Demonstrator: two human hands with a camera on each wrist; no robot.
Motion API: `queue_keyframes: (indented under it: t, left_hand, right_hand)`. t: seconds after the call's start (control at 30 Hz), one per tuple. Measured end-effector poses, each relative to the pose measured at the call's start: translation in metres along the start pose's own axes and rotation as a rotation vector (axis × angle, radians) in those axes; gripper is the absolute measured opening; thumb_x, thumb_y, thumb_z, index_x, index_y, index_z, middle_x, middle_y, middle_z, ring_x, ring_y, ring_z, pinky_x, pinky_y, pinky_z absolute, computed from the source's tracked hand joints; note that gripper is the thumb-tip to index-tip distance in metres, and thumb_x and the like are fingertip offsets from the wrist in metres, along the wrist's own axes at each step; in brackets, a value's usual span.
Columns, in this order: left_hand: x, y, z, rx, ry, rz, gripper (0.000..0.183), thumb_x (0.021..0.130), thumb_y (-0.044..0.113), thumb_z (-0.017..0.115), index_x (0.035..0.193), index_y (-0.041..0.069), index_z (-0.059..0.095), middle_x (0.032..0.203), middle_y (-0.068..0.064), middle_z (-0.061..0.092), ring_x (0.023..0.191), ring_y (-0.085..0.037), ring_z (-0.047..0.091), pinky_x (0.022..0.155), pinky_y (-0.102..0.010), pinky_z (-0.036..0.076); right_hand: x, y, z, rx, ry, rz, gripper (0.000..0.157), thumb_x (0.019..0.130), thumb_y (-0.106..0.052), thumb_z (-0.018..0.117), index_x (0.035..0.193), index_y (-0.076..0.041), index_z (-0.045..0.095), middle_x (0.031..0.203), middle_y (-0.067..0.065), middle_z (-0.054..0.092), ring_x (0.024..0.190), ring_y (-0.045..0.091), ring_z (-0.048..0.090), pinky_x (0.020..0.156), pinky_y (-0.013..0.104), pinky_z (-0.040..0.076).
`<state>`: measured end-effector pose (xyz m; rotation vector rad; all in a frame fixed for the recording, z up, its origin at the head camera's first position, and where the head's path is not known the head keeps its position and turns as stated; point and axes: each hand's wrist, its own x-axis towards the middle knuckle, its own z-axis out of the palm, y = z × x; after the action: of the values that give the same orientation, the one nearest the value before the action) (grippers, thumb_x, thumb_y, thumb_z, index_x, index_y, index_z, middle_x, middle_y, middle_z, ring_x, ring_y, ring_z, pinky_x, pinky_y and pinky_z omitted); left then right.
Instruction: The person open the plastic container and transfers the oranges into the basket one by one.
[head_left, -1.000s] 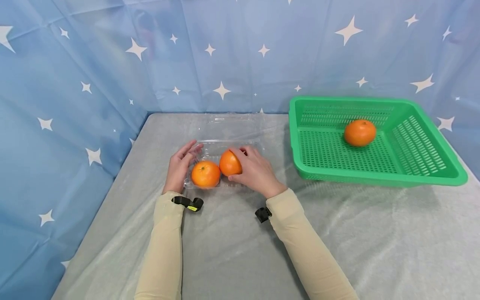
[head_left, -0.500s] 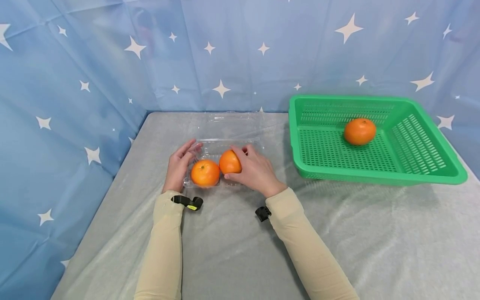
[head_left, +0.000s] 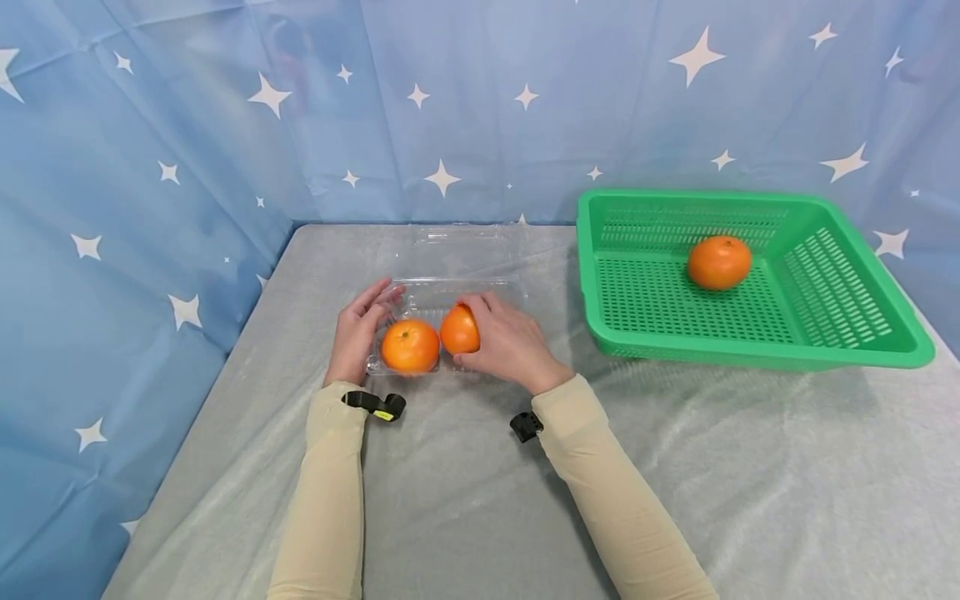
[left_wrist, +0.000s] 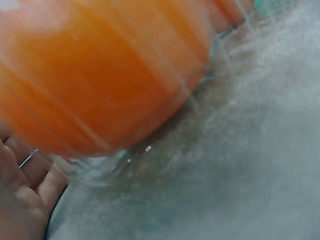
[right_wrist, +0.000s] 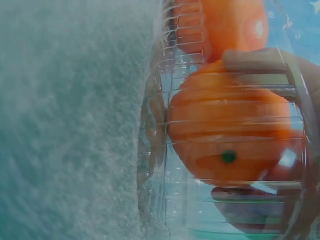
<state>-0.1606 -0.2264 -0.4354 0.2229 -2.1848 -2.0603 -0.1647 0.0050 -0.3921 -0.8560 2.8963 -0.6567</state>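
An orange (head_left: 459, 331) sits inside a clear plastic clamshell (head_left: 427, 297), pinched between the right hand's (head_left: 516, 343) thumb and fingers (its green stem end shows in the right wrist view). A second orange (head_left: 410, 347) lies just beside it. The left hand (head_left: 356, 335), fingers loosely extended, seems to touch the clamshell's left side. Rightward on the table (head_left: 450, 508), a green basket (head_left: 750, 352) holds a third orange (head_left: 719, 263).

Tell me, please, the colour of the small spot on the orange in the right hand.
The spot is green, best seen in the right wrist view.
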Motion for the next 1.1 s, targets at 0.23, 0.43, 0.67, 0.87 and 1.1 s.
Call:
queue_keyframes:
  t: [0.23,0.43,0.67,0.87,1.1]
  left_hand:
    - [-0.0004,-0.0005,-0.0005,-0.007,0.002,-0.003,0.040,0.089,0.016,0.048,0.128,0.022,0.049,0.118,0.003,0.058,0.110,-0.010,0.050,0.095,-0.036,0.036]
    - [-0.0001,-0.0010,-0.0003,-0.009,0.003,-0.003,0.040,0.089,0.016,0.047,0.129,0.022,0.049,0.118,0.004,0.058,0.110,-0.010,0.050,0.095,-0.036,0.036]
    - [0.0006,-0.0003,-0.0001,-0.003,0.002,0.005,0.041,0.088,0.015,0.047,0.129,0.021,0.048,0.117,0.004,0.058,0.110,-0.011,0.050,0.095,-0.037,0.036]
    - [0.0006,-0.0008,-0.0002,-0.011,0.000,0.013,0.041,0.088,0.015,0.046,0.130,0.019,0.048,0.117,0.003,0.058,0.110,-0.011,0.050,0.095,-0.036,0.036]
    - [0.0001,0.0005,-0.0003,-0.006,-0.001,0.008,0.042,0.089,0.015,0.046,0.131,0.018,0.046,0.118,0.003,0.058,0.110,-0.011,0.050,0.095,-0.037,0.036]
  right_hand:
    - [-0.0025,0.0012,-0.0002,-0.036,0.021,-0.046,0.073,0.065,-0.041,0.072,0.130,-0.029,0.041,0.117,0.003,0.037,0.083,0.017,0.049,0.061,0.034,0.044]
    - [-0.0031,0.0016,-0.0005,-0.014,0.025,-0.065,0.068,0.066,-0.038,0.073,0.126,-0.030,0.043,0.117,0.005,0.035,0.070,0.017,0.049,0.055,0.031,0.042]
    - [-0.0033,0.0014,-0.0015,0.014,0.043,-0.088,0.057,0.067,-0.032,0.073,0.117,-0.032,0.047,0.118,0.003,0.032,0.068,0.017,0.049,0.052,0.029,0.042]
    - [-0.0026,0.0018,-0.0010,0.018,0.035,-0.110,0.054,0.069,-0.032,0.073,0.116,-0.032,0.048,0.125,0.002,0.031,0.070,0.019,0.051,0.054,0.030,0.044]
    - [-0.0018,0.0011,-0.0020,0.063,0.012,-0.086,0.060,0.068,-0.036,0.074,0.118,-0.027,0.042,0.121,0.002,0.035,0.071,0.020,0.051,0.055,0.031,0.045]
